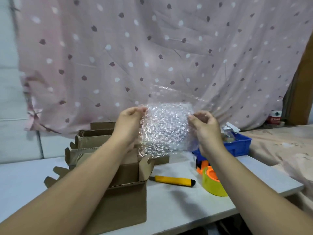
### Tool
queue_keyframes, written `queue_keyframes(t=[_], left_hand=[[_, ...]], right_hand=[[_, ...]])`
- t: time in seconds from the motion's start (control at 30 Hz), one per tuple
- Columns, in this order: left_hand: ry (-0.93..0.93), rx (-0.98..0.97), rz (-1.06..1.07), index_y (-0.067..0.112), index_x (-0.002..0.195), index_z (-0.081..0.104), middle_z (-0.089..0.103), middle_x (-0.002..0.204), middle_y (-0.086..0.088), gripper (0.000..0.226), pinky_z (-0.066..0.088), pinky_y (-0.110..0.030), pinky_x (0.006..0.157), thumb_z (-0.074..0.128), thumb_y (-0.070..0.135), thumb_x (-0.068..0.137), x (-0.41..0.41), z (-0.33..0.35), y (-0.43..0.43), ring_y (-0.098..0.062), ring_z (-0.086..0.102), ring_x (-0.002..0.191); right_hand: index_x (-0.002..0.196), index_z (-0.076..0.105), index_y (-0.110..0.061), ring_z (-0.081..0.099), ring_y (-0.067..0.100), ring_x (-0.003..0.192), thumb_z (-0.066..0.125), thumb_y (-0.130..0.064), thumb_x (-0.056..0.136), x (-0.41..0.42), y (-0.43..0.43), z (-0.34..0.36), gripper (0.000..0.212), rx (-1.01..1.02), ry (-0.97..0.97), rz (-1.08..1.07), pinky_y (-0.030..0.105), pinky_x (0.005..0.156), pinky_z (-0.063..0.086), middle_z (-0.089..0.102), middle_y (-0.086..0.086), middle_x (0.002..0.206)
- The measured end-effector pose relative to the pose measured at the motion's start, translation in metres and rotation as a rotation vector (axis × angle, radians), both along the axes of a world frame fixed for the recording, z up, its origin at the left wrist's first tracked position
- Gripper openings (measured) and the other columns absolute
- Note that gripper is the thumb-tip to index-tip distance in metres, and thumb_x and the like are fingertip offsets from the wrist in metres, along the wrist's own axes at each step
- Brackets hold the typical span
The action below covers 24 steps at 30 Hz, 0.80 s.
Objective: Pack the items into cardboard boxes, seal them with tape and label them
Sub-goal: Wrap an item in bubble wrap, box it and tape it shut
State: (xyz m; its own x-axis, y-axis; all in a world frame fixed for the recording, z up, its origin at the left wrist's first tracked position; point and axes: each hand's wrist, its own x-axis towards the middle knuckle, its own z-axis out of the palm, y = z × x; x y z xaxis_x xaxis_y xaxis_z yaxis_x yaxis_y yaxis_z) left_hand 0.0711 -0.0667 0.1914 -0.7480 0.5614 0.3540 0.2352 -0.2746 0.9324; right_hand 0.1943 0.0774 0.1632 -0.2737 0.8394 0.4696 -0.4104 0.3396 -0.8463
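Observation:
A clear sheet of bubble wrap [165, 128] hangs in the air above the table, held up between both hands. My left hand [129, 124] pinches its upper left edge. My right hand [205, 128] pinches its upper right edge. Below my left forearm stands an open cardboard box [126, 199] with its flaps up. A yellow roll of tape on an orange dispenser [211, 180] lies on the table under my right forearm. What the wrap holds, if anything, cannot be made out.
Several more open cardboard boxes [91, 139] stand behind the near one. A yellow utility knife [172, 180] lies beside the box. A blue plastic bin [238, 145] with items sits at the table's back right. A pink curtain [152, 56] hangs behind; bedding [284, 145] lies right.

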Motion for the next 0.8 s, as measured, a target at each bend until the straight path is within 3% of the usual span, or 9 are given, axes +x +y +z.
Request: queue_keyframes(t=[0.1, 0.23, 0.3, 0.4, 0.5, 0.6, 0.67, 0.73, 0.8], left_hand=[[0.038, 0.021, 0.106, 0.021, 0.09, 0.063, 0.063, 0.097, 0.001, 0.016, 0.049, -0.029, 0.078, 0.056, 0.007, 0.093, -0.01, -0.003, -0.005, -0.014, 0.058, 0.084], [0.116, 0.016, 0.132, 0.029, 0.099, 0.055, 0.062, 0.095, 0.002, 0.027, 0.049, -0.033, 0.075, 0.052, 0.003, 0.094, -0.02, -0.005, -0.013, -0.017, 0.059, 0.085], [0.141, 0.028, 0.126, 0.033, 0.113, 0.048, 0.065, 0.095, 0.0, 0.035, 0.05, -0.038, 0.083, 0.054, 0.005, 0.094, -0.022, -0.005, -0.016, -0.016, 0.062, 0.089], [0.162, 0.011, 0.112, 0.026, 0.134, 0.039, 0.068, 0.1, 0.004, 0.045, 0.048, -0.033, 0.087, 0.055, 0.012, 0.095, -0.025, -0.004, -0.016, -0.011, 0.062, 0.09], [0.158, -0.037, 0.054, 0.012, 0.12, 0.054, 0.067, 0.111, -0.005, 0.023, 0.047, -0.033, 0.089, 0.05, 0.012, 0.097, -0.027, -0.003, -0.015, -0.012, 0.059, 0.088], [0.203, -0.082, 0.033, 0.016, 0.097, 0.061, 0.067, 0.101, -0.014, 0.014, 0.041, -0.032, 0.067, 0.048, 0.011, 0.098, -0.025, -0.007, -0.015, -0.019, 0.047, 0.075], [0.208, -0.063, 0.011, 0.019, 0.092, 0.061, 0.068, 0.095, -0.007, 0.013, 0.045, -0.029, 0.07, 0.051, 0.01, 0.096, -0.024, -0.009, -0.014, -0.017, 0.052, 0.077], [0.199, -0.054, -0.019, 0.014, 0.091, 0.063, 0.071, 0.086, 0.001, 0.008, 0.048, -0.025, 0.074, 0.057, 0.009, 0.093, -0.024, -0.009, -0.012, -0.012, 0.06, 0.078], [0.189, -0.053, -0.04, 0.01, 0.088, 0.064, 0.071, 0.071, 0.006, 0.005, 0.048, -0.017, 0.065, 0.06, 0.008, 0.09, -0.025, -0.01, -0.01, -0.005, 0.062, 0.067]], right_hand=[[0.084, 0.052, -0.022, 0.06, 0.018, 0.086, 0.058, -0.01, 0.093, -0.003, 0.004, -0.007, 0.017, -0.14, 0.05, -0.049, 0.041, 0.087, 0.05, 0.064, 0.001, 0.092], [0.102, 0.043, -0.02, 0.058, 0.011, 0.06, 0.045, -0.009, 0.1, -0.005, 0.017, -0.024, 0.012, -0.213, 0.041, -0.132, 0.026, 0.058, 0.049, 0.064, -0.003, 0.085], [0.109, 0.044, -0.02, 0.054, 0.011, 0.061, 0.045, -0.008, 0.099, -0.008, 0.025, -0.041, 0.016, -0.192, -0.073, -0.185, 0.019, 0.048, 0.047, 0.061, -0.004, 0.081], [0.091, 0.051, -0.017, 0.058, 0.019, 0.065, 0.046, -0.008, 0.097, -0.021, 0.034, -0.077, 0.012, -0.169, -0.292, -0.142, 0.031, 0.056, 0.05, 0.067, 0.012, 0.087], [0.093, 0.048, -0.014, 0.048, 0.019, 0.052, 0.045, -0.001, 0.094, -0.031, 0.036, -0.109, 0.012, -0.284, -0.389, -0.055, 0.026, 0.046, 0.04, 0.057, 0.013, 0.074], [0.114, 0.042, -0.015, 0.051, 0.022, 0.05, 0.058, -0.004, 0.09, -0.037, 0.045, -0.134, 0.031, -0.355, -0.536, -0.027, 0.027, 0.046, 0.041, 0.057, 0.018, 0.084], [0.13, 0.034, -0.022, 0.061, 0.026, 0.061, 0.067, -0.013, 0.087, -0.037, 0.048, -0.141, 0.055, -0.309, -0.696, -0.037, 0.031, 0.055, 0.047, 0.062, 0.019, 0.095], [0.143, 0.024, -0.026, 0.064, 0.031, 0.092, 0.068, -0.02, 0.087, -0.036, 0.048, -0.142, 0.071, -0.198, -0.841, -0.069, 0.034, 0.075, 0.048, 0.063, 0.018, 0.113], [0.146, 0.027, -0.025, 0.055, 0.031, 0.114, 0.062, -0.025, 0.09, -0.036, 0.045, -0.137, 0.066, -0.047, -0.962, -0.124, 0.033, 0.087, 0.042, 0.057, 0.016, 0.128]])
